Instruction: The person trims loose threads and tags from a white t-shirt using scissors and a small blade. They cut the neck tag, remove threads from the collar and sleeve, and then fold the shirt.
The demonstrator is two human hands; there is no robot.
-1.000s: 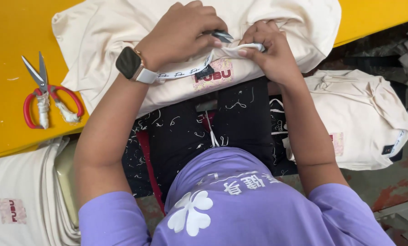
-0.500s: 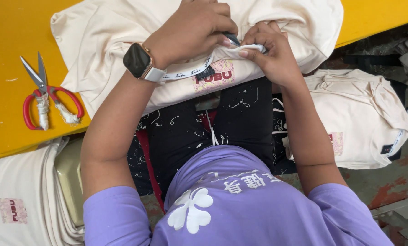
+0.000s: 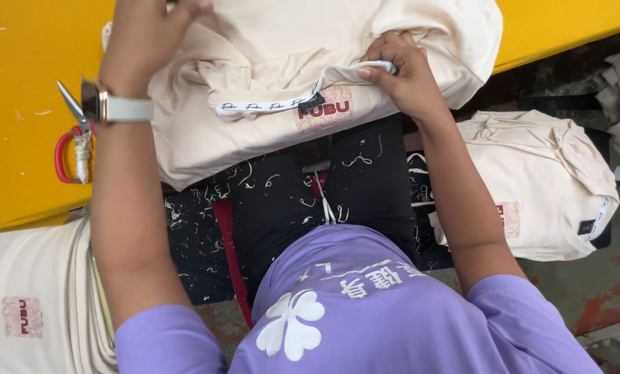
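Right hand (image 3: 403, 79) sits on the cream garment (image 3: 282, 111) spread over the yellow table (image 3: 19, 159). Its fingers (image 3: 376, 71) are curled and pinched on the end of the white drawstring (image 3: 268, 105). The cord runs from the fingertips leftward across the cloth, passing a small black tag (image 3: 312, 102). Just below the fingertips, on the fold, is a pink-and-red printed patch (image 3: 324, 109).

Left hand (image 3: 147, 34) is at the top edge of the view, on the upper left part of the same garment. The fingers run out of the picture, so it's unclear whether they grip the cloth or just rest on it. Wrist carries a watch with a white strap (image 3: 119, 109).

Left of that wrist, red-handled scissors (image 3: 71, 142) lie on the table, well apart from both sets of fingers; the arm partly covers them.

Well to the right of the right forearm, off the table: another folded cream garment (image 3: 538, 180). Bottom left: a stack of cream garments (image 3: 33, 305).
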